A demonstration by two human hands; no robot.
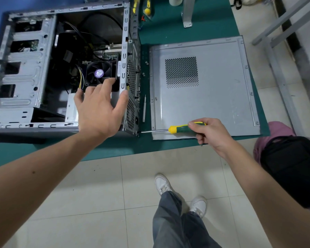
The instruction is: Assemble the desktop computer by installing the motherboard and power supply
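- I see my left hand (98,108) lying spread, fingers straight, on the open grey metal computer case (25,68).
- At four o'clock, my right hand (210,133) grips a yellow-green plastic-handled screwdriver (179,129), tip at the case's rear corner.

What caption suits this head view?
Left hand steadies the open case; right hand drives a screwdriver into its rear corner.

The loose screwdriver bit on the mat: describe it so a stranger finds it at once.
Start at the open computer case on the green mat. In the narrow strip between its rear wall and the flat side panel lies a thin silver bit. Unlike the green-and-yellow screwdriver in the right hand, it has no handle.
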